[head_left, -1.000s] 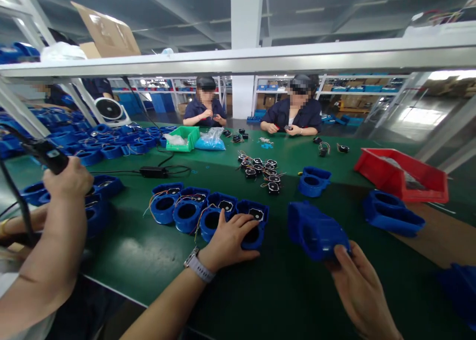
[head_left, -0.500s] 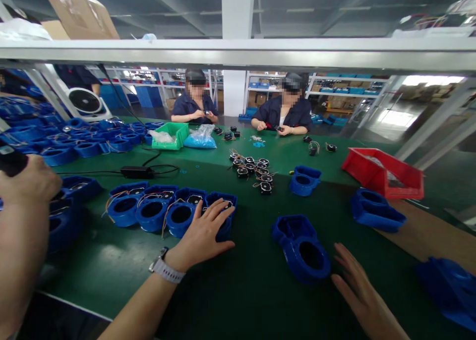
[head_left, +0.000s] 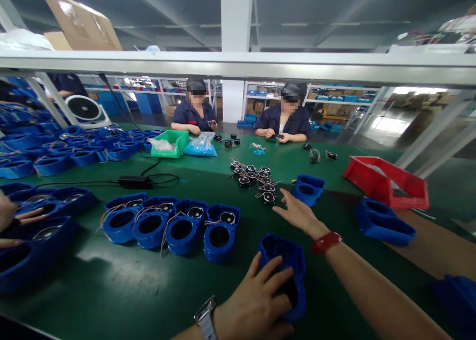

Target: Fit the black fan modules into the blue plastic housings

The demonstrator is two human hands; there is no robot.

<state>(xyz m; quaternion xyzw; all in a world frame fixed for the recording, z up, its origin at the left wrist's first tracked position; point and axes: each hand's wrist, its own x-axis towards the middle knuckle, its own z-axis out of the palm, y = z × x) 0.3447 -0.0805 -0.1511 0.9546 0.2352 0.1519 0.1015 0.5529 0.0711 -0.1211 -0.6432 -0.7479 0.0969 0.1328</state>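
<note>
My left hand (head_left: 256, 293), with a watch at its wrist, lies over a blue plastic housing (head_left: 299, 260) close in front of me. Its fingers are spread and bent across the housing near the round hole, which they partly cover. My right hand (head_left: 295, 212), with a red band, reaches forward with fingers apart, holding nothing. Just beyond its fingertips is the nearest small black motor (head_left: 268, 198) of a cluster with thin wires. Another blue housing (head_left: 308, 190) stands beside that hand. To the left, several housings (head_left: 219, 253) with motors in them form a row.
A red bin (head_left: 409, 194) and another housing (head_left: 385, 226) lie at right. Further back are a green bin (head_left: 169, 154) and a bag of blue parts (head_left: 201, 149). Another person's hand (head_left: 5, 213) is at far left; two people sit opposite. A black adapter (head_left: 134, 182) trails cable.
My left hand moved right from the row's last housing onto the near housing, which shifted left and turned. My right hand moved forward and left toward the motors. The person at left lowered their hand.
</note>
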